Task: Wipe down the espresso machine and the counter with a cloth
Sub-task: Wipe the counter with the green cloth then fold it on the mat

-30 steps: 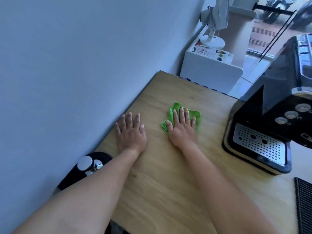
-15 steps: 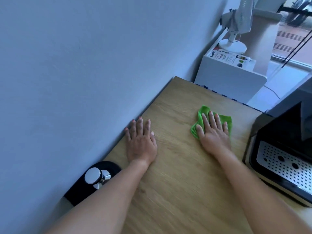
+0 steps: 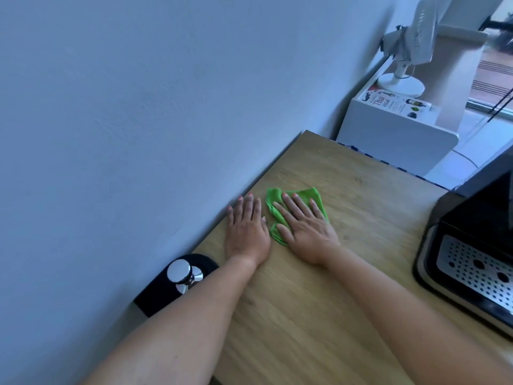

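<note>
A green cloth [image 3: 313,196] lies flat on the wooden counter [image 3: 361,207], close to the wall. My right hand [image 3: 304,227] presses down on it with straight, spread fingers. My left hand [image 3: 247,229] lies flat on the bare wood just left of the cloth, its fingertips near the wall. The black espresso machine [image 3: 472,218] stands at the right edge of the view, and its perforated metal drip tray [image 3: 477,269] faces me.
A shiny metal tamper [image 3: 183,275] stands on a black mat [image 3: 155,298] by the wall, beside my left forearm. Beyond the counter's far edge is a white cabinet [image 3: 394,134] with a small white fan [image 3: 402,79] on it.
My right hand has slid the cloth left toward the wall, ending right beside my left hand. The left hand has stayed flat in place. The view has shifted left.
</note>
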### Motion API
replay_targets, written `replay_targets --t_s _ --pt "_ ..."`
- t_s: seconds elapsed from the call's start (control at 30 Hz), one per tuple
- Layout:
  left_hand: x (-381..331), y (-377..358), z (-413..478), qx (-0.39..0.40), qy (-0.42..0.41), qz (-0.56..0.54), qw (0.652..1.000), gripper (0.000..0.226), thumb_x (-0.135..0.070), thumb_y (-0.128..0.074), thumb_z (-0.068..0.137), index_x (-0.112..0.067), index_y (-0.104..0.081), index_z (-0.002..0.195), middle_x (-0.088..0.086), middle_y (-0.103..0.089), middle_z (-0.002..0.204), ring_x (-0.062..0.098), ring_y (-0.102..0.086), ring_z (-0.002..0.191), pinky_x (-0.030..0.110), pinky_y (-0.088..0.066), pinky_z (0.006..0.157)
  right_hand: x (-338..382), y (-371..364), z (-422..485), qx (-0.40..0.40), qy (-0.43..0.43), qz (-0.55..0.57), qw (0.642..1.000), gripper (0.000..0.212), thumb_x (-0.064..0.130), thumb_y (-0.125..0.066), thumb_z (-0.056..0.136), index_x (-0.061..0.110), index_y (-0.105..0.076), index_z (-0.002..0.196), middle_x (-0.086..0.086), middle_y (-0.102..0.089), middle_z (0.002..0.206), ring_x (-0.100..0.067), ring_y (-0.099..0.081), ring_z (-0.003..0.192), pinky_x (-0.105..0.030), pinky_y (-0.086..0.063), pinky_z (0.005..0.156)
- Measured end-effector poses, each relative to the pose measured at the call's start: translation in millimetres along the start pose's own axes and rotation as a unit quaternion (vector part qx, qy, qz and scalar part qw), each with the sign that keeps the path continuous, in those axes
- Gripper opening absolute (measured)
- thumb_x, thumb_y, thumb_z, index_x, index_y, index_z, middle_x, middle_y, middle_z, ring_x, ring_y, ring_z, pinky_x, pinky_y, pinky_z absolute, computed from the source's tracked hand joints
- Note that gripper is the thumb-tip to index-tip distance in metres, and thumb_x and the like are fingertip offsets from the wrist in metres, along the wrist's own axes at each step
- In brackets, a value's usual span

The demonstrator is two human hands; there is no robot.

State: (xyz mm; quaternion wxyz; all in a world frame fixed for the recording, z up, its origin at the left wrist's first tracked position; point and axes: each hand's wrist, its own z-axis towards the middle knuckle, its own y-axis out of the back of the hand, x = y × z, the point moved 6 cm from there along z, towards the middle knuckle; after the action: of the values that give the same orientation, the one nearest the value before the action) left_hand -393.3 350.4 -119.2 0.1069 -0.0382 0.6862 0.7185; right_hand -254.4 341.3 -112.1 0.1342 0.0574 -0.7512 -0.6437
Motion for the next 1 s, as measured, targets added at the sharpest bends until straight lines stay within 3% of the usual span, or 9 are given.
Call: replay_targets --t_s 0.07,0.17,0.3,0.37,0.53,0.67,0.8,0.9,1.0 --pt "2 0 -5 0.021 -0.009 0.001 1.0 0.056 -0.033 -0.019 0.099 -0.017 -0.01 0.152 0.002 -0.005 0.161 0.02 0.004 0.148 0.044 0.002 0.119 -28 -1 -26 0.002 -0.025 -0.003 1.0 0.06 0.062 -0.004 0.095 0.041 0.007 0.151 0.009 0.014 0.16 -0.013 0.017 0.147 -0.043 0.006 0.121" --pt "5 -1 -13 0.057 -0.021 0.005 0.998 0.057 -0.035 -0.013 0.1 -0.019 0.0 0.152 0.004 0.006 0.16 0.02 0.012 0.147 0.044 0.006 0.119 -75 3 -40 -0.002 -0.168 0.01 0.986 0.064 0.063 -0.001 0.094 0.038 0.006 0.152 0.004 0.012 0.162 -0.016 0.014 0.148 -0.046 0.006 0.121" --pt "7 -1 -25 0.095 -0.047 0.023 0.994 0.056 -0.035 -0.012 0.101 -0.02 0.004 0.152 0.006 0.011 0.159 0.021 0.015 0.146 0.043 0.007 0.119 -50 -2 -46 -0.017 -0.299 0.044 0.953 0.065 0.055 -0.008 0.097 0.029 0.001 0.156 -0.001 0.012 0.163 -0.021 0.014 0.149 -0.051 0.008 0.119" --pt "10 -1 -28 0.103 -0.058 0.031 0.992 0.055 -0.036 -0.013 0.101 -0.02 0.003 0.152 0.006 0.01 0.16 0.022 0.014 0.146 0.044 0.006 0.119 -11 -10 -54 -0.024 -0.283 0.056 0.957 0.065 0.054 -0.011 0.098 0.028 -0.001 0.156 -0.002 0.01 0.164 -0.021 0.013 0.15 -0.051 0.008 0.119" --pt "14 1 -42 0.093 -0.071 0.046 0.992 0.055 -0.037 -0.014 0.101 -0.023 0.0 0.152 0.007 0.006 0.16 0.023 0.011 0.147 0.045 0.005 0.119 82 -34 -141 -0.036 -0.119 0.043 0.991 0.063 0.056 -0.022 0.097 0.031 -0.02 0.154 -0.001 -0.01 0.163 -0.021 -0.004 0.151 -0.049 -0.003 0.119" --pt "13 0 -52 0.104 -0.08 0.039 0.991 0.055 -0.038 -0.014 0.101 -0.023 0.0 0.152 0.009 0.007 0.16 0.024 0.01 0.147 0.044 0.007 0.119 73 -44 -228 0.013 -0.054 0.004 0.998 0.06 0.063 -0.008 0.097 0.041 -0.003 0.153 0.008 0.007 0.163 -0.014 0.012 0.149 -0.046 -0.001 0.119" --pt "18 2 -56 0.11 -0.097 0.045 0.988 0.054 -0.037 -0.011 0.102 -0.023 0.003 0.152 0.008 0.009 0.16 0.023 0.012 0.147 0.044 0.008 0.118 6 -34 -232 -0.002 -0.22 -0.009 0.975 0.068 0.069 0.004 0.089 0.042 0.007 0.152 0.009 0.017 0.162 -0.012 0.019 0.148 -0.044 0.005 0.121" --pt "19 3 -61 0.106 -0.107 0.044 0.988 0.054 -0.037 -0.01 0.102 -0.022 0.003 0.152 0.007 0.009 0.159 0.023 0.012 0.146 0.044 0.007 0.119 -6 -26 -196 -0.034 -0.349 0.018 0.936 0.07 0.064 -0.007 0.093 0.032 -0.004 0.156 0.0 0.006 0.164 -0.02 0.007 0.151 -0.049 0.002 0.12" --pt "19 1 -63 0.116 -0.119 0.047 0.985 0.054 -0.037 -0.01 0.102 -0.02 0.002 0.152 0.008 0.008 0.159 0.023 0.011 0.147 0.044 0.005 0.119 28 -30 -162 -0.032 -0.388 0.063 0.919 0.068 0.057 -0.015 0.097 0.025 -0.005 0.156 -0.006 0.008 0.164 -0.025 0.01 0.15 -0.054 0.006 0.118"
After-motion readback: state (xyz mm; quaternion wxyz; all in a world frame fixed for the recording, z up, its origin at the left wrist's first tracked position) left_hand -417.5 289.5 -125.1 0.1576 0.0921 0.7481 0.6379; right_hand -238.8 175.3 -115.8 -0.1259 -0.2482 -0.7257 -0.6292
